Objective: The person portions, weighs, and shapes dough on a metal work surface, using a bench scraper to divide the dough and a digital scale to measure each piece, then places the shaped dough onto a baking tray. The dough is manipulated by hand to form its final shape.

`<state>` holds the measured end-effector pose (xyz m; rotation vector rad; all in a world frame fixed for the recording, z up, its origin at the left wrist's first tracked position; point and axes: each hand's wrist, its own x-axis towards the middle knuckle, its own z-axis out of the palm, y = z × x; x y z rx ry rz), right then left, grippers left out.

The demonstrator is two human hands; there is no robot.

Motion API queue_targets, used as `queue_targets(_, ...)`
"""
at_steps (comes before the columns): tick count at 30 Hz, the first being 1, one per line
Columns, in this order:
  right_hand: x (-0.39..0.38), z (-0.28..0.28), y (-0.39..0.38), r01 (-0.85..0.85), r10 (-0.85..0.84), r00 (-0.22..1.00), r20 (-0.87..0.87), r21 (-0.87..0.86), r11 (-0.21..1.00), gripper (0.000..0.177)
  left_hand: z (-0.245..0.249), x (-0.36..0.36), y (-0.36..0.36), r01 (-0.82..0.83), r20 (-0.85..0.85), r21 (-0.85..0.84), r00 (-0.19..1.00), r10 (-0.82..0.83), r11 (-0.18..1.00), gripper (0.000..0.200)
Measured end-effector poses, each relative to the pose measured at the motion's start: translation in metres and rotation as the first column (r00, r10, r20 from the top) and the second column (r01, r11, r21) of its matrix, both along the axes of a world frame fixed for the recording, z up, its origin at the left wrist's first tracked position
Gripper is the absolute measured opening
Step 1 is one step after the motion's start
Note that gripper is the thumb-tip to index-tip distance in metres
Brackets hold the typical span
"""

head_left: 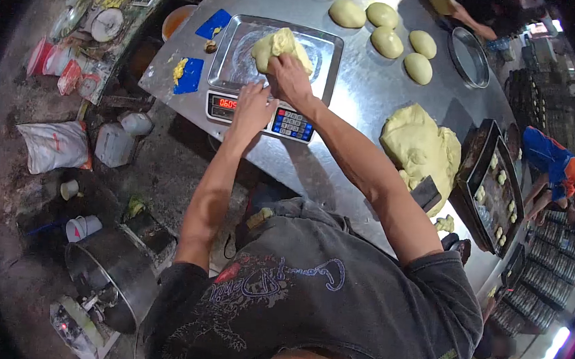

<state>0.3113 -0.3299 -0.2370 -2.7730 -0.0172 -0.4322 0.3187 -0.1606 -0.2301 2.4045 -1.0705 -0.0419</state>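
A lump of pale yellow dough (282,46) lies on the steel tray (232,62) of a digital scale (217,111) with a red lit display. My right hand (292,80) grips the near side of this dough, its fingertips partly hidden in it. My left hand (255,107) is over the scale's front, between display and keypad, fingers stretched toward the tray's near edge and holding nothing. A large mass of dough (413,145) sits to the right on the table, with a dark flat scraper (426,194) against its near side.
Several rounded dough balls (387,42) sit on the steel table (354,84). Two blue scrapers (189,76) lie left of the scale. A round pan (469,57) and a stack of dark baking trays (494,184) stand at right. Another person's hand (468,20) holds dough at the far side.
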Motion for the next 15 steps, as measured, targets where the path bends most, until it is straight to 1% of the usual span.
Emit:
queue_targets(1, 0.004, 0.001, 0.001, 0.006, -0.006, 1.000, 0.005, 0.015, 1.000, 0.048, -0.002, -0.002, -0.006, -0.009, 0.028, -0.004, 1.000, 0.010, 1.000, 0.045)
queue_targets(3, 0.013, 0.001, -0.004, 0.032, -0.033, 0.999, 0.025, 0.043, 0.999, 0.048, 0.003, -0.008, -0.017, -0.012, 0.050, 0.112, 0.999, 0.007, 0.994, 0.045)
queue_targets(4, 0.024, 0.001, -0.012, 0.052, -0.048, 0.997, -0.054, 0.094, 0.994, 0.045, 0.007, -0.011, -0.021, -0.016, 0.063, 0.167, 0.998, 0.006, 0.986, 0.045)
queue_targets(5, 0.031, 0.005, -0.020, 0.100, -0.054, 0.981, -0.188, 0.243, 0.965, 0.042, -0.001, -0.014, -0.024, -0.039, 0.111, 0.141, 0.994, 0.024, 0.989, 0.045)
queue_targets(7, 0.041, 0.024, -0.042, 0.228, 0.003, 0.905, -0.426, 0.490, 0.842, 0.040, -0.007, -0.014, -0.035, -0.090, 0.217, 0.073, 0.974, 0.072, 0.993, 0.046)
queue_targets(8, 0.041, 0.033, -0.047, 0.417, 0.025, 0.813, -0.582, 0.611, 0.673, 0.048, -0.007, -0.011, -0.038, -0.088, 0.225, 0.124, 0.973, 0.059, 0.988, 0.048)
queue_targets(9, 0.035, 0.040, -0.050, 0.473, 0.065, 0.854, -0.516, 0.823, 0.315, 0.050, -0.006, -0.007, -0.044, -0.115, 0.195, 0.215, 0.978, 0.073, 0.970, 0.049)
queue_targets(10, 0.021, 0.051, -0.050, 0.442, 0.073, 0.896, -0.437, 0.892, -0.093, 0.052, -0.002, -0.004, -0.053, -0.140, 0.164, 0.301, 0.982, 0.093, 0.943, 0.049)
queue_targets(11, 0.004, 0.063, -0.050, 0.338, 0.050, 0.931, -0.361, 0.807, -0.484, 0.055, 0.004, -0.002, -0.062, -0.160, 0.131, 0.386, 0.984, 0.118, 0.908, 0.049)
queue_targets(12, -0.019, 0.099, -0.049, 0.308, 0.035, 0.940, -0.340, 0.798, -0.518, 0.058, 0.008, 0.002, -0.070, -0.160, 0.037, 0.439, 0.986, 0.160, 0.884, 0.059)
queue_targets(13, -0.031, 0.105, -0.058, 0.222, -0.007, 0.961, -0.276, 0.788, -0.574, 0.058, -0.012, 0.015, -0.079, -0.148, 0.062, 0.461, 0.989, 0.135, 0.875, 0.058)
queue_targets(14, -0.049, 0.122, -0.064, 0.170, -0.041, 0.973, -0.229, 0.820, -0.547, 0.052, -0.051, 0.035, -0.087, -0.131, 0.089, 0.484, 0.991, 0.100, 0.865, 0.058)
queue_targets(15, -0.071, 0.145, -0.067, 0.111, -0.081, 0.981, -0.178, 0.849, -0.517, 0.047, -0.061, 0.046, -0.086, -0.078, 0.067, 0.502, 0.996, 0.051, 0.861, 0.056)
